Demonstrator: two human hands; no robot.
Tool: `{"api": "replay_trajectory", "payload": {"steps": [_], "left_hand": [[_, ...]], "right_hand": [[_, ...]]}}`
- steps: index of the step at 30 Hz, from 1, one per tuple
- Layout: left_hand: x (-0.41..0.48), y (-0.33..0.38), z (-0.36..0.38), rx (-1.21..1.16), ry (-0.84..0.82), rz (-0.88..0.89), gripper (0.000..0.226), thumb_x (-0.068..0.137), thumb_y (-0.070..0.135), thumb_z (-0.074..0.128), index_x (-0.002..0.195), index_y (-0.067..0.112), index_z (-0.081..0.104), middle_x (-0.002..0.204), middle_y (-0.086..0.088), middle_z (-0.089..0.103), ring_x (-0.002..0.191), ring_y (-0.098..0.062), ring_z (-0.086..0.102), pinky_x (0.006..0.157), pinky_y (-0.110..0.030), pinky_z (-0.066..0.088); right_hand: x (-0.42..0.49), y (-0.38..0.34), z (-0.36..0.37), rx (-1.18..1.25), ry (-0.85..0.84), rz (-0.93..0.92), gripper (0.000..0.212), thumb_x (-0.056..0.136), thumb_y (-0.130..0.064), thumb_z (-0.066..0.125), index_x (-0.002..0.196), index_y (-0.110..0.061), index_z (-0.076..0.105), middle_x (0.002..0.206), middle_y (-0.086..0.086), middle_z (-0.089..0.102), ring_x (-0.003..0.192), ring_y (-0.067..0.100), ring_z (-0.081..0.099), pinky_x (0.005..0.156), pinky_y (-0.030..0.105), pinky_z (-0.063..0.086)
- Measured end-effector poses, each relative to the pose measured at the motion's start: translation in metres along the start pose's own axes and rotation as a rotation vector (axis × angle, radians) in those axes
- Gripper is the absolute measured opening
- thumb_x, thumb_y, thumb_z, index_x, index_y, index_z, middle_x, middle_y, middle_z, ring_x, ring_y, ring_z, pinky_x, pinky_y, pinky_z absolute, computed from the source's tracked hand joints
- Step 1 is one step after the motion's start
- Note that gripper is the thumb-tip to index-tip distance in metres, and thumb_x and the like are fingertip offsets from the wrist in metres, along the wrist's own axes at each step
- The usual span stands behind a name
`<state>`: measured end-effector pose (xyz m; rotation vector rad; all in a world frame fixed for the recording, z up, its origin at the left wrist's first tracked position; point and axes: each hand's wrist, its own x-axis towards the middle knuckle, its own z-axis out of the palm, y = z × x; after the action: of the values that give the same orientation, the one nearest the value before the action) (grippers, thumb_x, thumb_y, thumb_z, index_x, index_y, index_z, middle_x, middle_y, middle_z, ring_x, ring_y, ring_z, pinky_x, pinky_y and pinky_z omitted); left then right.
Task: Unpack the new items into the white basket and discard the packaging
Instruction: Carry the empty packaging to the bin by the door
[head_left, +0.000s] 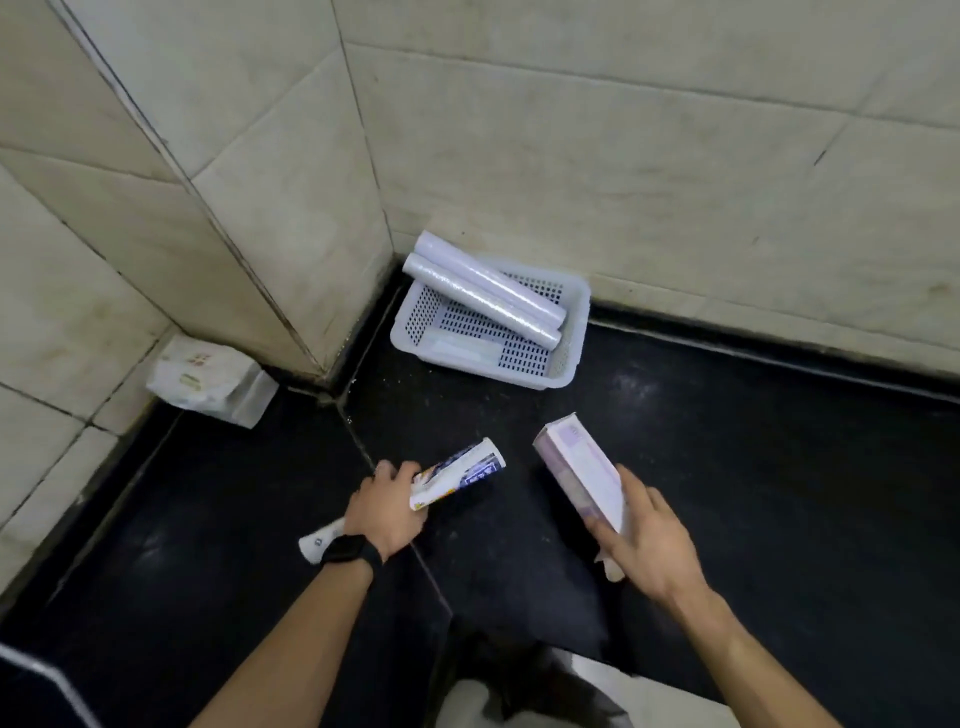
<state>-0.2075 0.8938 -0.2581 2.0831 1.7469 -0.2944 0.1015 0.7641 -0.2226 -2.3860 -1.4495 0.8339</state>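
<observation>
A white perforated basket (574, 332) sits on the dark floor in the tiled corner. Two pale wrapped rolls (488, 293) lie slanted across it, and a flat white packet (460, 349) rests on its bottom. My left hand (384, 512), with a black watch on the wrist, is closed around a printed white roll (462, 470) that sticks out on both sides of the fist. My right hand (641, 540) grips the near end of a long white and lilac carton (582, 470), its far end pointing toward the basket.
A crumpled white paper bag (208, 379) leans against the left wall at the floor's edge. Beige tiled walls close the corner on the left and back. A light surface (587, 696) lies at the bottom centre, near my body.
</observation>
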Motion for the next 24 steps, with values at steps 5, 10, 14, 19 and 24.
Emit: {"api": "replay_trajectory", "payload": {"steps": [5,10,14,19,24], "left_hand": [[0.004,0.075,-0.045,-0.198,0.049,0.233,0.054,0.076,0.063,0.065,0.113,0.029,0.047,0.114,0.006,0.047,0.089,-0.025,0.063,0.071,-0.037,0.05],[-0.023,0.197,-0.072,-0.169,-0.011,0.572,0.058,0.068,0.075,0.063,0.102,0.033,0.041,0.102,0.011,0.062,0.091,-0.021,0.065,0.069,-0.035,0.048],[-0.063,0.3,-0.066,-0.022,-0.007,0.815,0.066,0.065,0.082,0.06,0.101,0.031,0.038,0.107,0.007,0.064,0.093,-0.025,0.065,0.066,-0.036,0.046],[-0.158,0.425,-0.041,0.063,-0.044,1.12,0.062,0.066,0.081,0.06,0.091,0.029,0.037,0.092,0.009,0.06,0.088,-0.023,0.063,0.067,-0.037,0.048],[-0.29,0.53,0.015,0.122,-0.112,1.371,0.06,0.068,0.077,0.058,0.095,0.029,0.034,0.088,0.013,0.058,0.082,-0.024,0.064,0.065,-0.037,0.045]], "right_hand": [[-0.049,0.016,-0.037,0.276,0.219,0.093,0.066,0.086,-0.057,0.065,0.144,-0.04,0.038,0.129,-0.012,0.057,0.114,0.014,0.055,0.085,0.031,0.046],[-0.117,0.058,-0.076,0.408,0.475,0.271,0.064,0.081,-0.059,0.07,0.137,-0.044,0.041,0.127,-0.025,0.056,0.113,0.011,0.058,0.091,0.035,0.053],[-0.189,0.111,-0.101,0.397,0.682,0.463,0.077,0.081,-0.06,0.07,0.145,-0.032,0.038,0.137,-0.014,0.053,0.12,0.015,0.055,0.095,0.034,0.048],[-0.307,0.181,-0.113,0.488,0.919,0.649,0.055,0.081,-0.049,0.075,0.129,-0.039,0.049,0.118,-0.014,0.062,0.1,0.012,0.058,0.08,0.03,0.046],[-0.437,0.253,-0.098,0.486,1.1,0.889,0.053,0.082,-0.052,0.069,0.13,-0.039,0.048,0.114,-0.013,0.063,0.096,0.014,0.059,0.075,0.035,0.049]]}}
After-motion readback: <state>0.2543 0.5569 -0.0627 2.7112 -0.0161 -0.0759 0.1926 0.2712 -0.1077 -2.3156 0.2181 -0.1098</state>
